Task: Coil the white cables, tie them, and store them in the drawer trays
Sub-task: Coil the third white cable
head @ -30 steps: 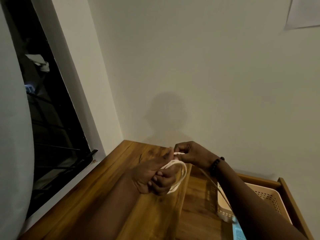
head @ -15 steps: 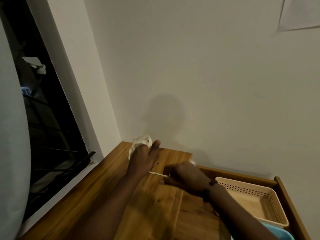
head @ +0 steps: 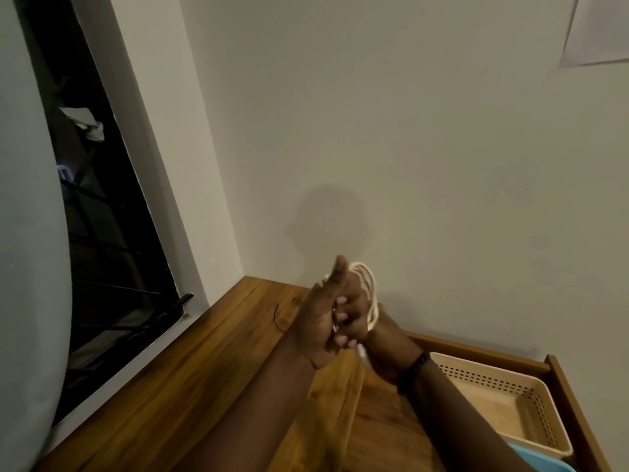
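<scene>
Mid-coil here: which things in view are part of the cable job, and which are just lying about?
Part of the job:
- white cable, coiled and held by both hands
- left hand
- right hand
- beige tray in the open drawer

Lying about:
- thin black wire on the wooden top
- paper on the wall

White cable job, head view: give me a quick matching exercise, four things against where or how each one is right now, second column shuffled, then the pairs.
Things:
1. white cable
2. beige tray
3. black wire piece
4. blue tray

States:
A. lying loose on the wooden top, left of the hands
B. only a corner showing at the bottom edge
C. looped in a coil, held between both hands
D. sitting in the open drawer, nothing visible inside

Pairs: 1-C, 2-D, 3-A, 4-B
</scene>
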